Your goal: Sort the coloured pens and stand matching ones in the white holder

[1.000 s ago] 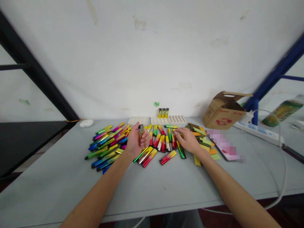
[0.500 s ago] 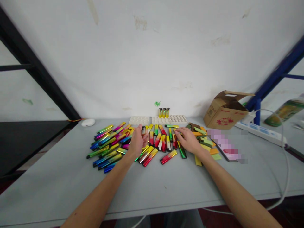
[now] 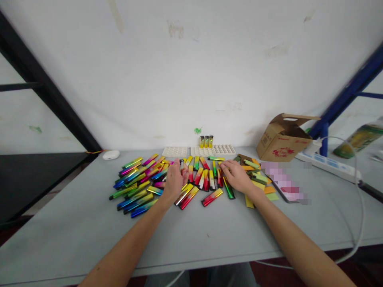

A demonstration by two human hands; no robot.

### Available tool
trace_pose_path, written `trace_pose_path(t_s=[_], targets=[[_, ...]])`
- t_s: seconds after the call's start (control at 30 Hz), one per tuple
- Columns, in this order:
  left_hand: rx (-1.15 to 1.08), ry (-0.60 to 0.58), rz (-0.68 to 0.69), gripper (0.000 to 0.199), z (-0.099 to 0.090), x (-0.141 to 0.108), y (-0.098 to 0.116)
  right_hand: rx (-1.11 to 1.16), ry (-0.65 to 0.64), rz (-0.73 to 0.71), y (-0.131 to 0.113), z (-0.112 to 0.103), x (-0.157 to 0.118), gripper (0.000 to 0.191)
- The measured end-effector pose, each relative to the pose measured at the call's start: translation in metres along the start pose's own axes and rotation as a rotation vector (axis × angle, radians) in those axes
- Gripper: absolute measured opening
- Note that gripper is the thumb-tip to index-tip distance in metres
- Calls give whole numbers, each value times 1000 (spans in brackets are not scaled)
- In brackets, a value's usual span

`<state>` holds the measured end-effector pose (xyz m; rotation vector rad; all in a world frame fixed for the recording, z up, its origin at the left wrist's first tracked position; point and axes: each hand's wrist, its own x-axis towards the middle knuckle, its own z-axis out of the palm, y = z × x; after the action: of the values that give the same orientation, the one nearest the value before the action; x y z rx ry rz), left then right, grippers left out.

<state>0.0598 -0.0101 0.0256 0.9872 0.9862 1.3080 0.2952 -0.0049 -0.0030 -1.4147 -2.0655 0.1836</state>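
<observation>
My left hand [image 3: 175,180] is closed around a lighter [image 3: 181,163], whose dark metal-topped end sticks up above the fingers; the rest is hidden. Shiny lighters in blue, green, pink and yellow [image 3: 139,201] lie in a pile to its left. My right hand [image 3: 237,175] is palm down with its fingers bent together at the right end of a row of red, green and yellow lighters [image 3: 206,180]. What its fingertips pinch, if anything, is hidden. One red and yellow lighter [image 3: 212,197] lies apart in front of the row.
Three small lighters [image 3: 206,142] stand upright on a white holed tray [image 3: 202,152] by the wall, between two similar trays. Green, orange and yellow flat pieces [image 3: 265,187] lie beside my right wrist. Farther right are an open cardboard box [image 3: 283,143], a pink blurred phone-like item [image 3: 283,183] and a power strip [image 3: 329,165].
My left hand has turned slightly and lowered a little, with the lighter still in it. My right hand has hardly moved.
</observation>
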Motion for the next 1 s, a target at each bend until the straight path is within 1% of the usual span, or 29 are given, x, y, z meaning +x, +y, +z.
trace_pose_path(t_s=[0.1,0.2,0.4,0.53,0.7,0.83,1.0], targets=[[-8,-17,4,55,-1,1,-2,-3,-2,1,0,0,0,34],[-45,-65,-7,57,-2,1,-1,0,-2,4,-1,0,0,34],[-165,-148,-167,61,-1,-1,8,-1,-8,7,-3,-1,0,35],[-221,-210,-223,59,-1,-2,11,-8,-13,11,-4,-2,0,34],[-272,-250,-210,57,-1,-2,9,-8,-17,3,-4,-2,0,33],[-285,-228,-172,57,-3,1,6,-18,-31,4,-3,-1,0,34],[-261,-210,-165,57,-4,3,3,-22,-42,13,-3,-1,0,33]])
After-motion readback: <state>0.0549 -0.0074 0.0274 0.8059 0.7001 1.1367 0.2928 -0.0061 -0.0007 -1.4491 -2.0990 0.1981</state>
